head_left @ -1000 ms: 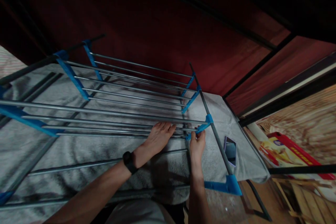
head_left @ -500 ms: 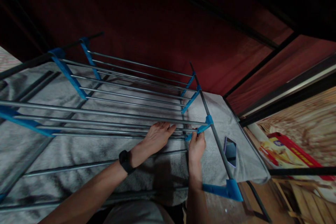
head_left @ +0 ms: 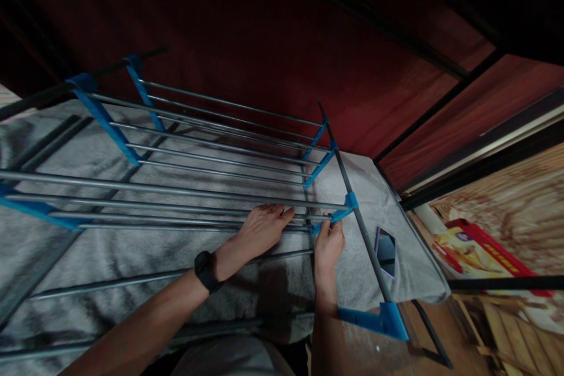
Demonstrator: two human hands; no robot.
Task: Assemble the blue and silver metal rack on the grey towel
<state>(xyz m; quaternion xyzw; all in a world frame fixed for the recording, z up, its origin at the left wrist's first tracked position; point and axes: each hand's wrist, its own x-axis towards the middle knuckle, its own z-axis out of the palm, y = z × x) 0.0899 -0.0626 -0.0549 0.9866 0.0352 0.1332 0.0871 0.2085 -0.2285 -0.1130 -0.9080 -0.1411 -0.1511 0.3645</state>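
Note:
A rack of thin grey metal tubes (head_left: pixel 211 154) joined by blue plastic brackets lies on its side before me. My left hand (head_left: pixel 263 229), with a black watch on its wrist, is closed over the lower tubes near their right end; its fingertips are hidden behind them. At the right end of those tubes, my right hand (head_left: pixel 329 244) grips a blue plastic bracket (head_left: pixel 339 214) from below, thumb on the near side. That bracket sits on a long side pole (head_left: pixel 365 241), which carries another blue bracket (head_left: pixel 379 320) at its near end.
Grey cloth (head_left: pixel 409 258) covers the surface under the rack. A phone (head_left: pixel 386 252) lies on it to the right of the pole. Beyond the black bed frame (head_left: pixel 502 284) are a red and yellow box (head_left: pixel 480 249) and wooden slats (head_left: pixel 511 329). A dark red curtain (head_left: pixel 220 23) hangs behind.
The rack's left end has shifted slightly left and up in view. Both hands keep nearly the same places on the tubes and bracket.

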